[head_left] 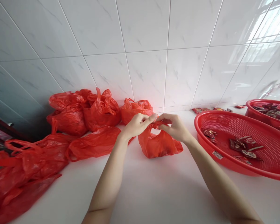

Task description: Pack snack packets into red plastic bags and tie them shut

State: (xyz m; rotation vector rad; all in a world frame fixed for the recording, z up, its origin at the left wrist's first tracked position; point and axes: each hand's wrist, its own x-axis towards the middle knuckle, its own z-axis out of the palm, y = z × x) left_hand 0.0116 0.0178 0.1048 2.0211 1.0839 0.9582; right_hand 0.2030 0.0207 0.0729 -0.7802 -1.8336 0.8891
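Nearest us, loose red bags (21, 174) crowd the white counter (140, 193) at left. Mid-counter, our left hand (136, 124) and right hand (175, 126) pinch the handles of a small red bag (158, 144). A red basket (254, 146) of sweets (245, 146) sits right; tied bags (88, 112) line the tiled wall (144, 46).

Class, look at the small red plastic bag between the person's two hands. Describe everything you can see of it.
The small red bag is thin, glossy, crinkled plastic, slightly see-through, bulging as if filled, though its contents stay hidden. It sits upright on the white counter, apart from the other bags. Its two handles are gathered at the top, where the left hand and right hand pinch them together. Nothing else touches it.
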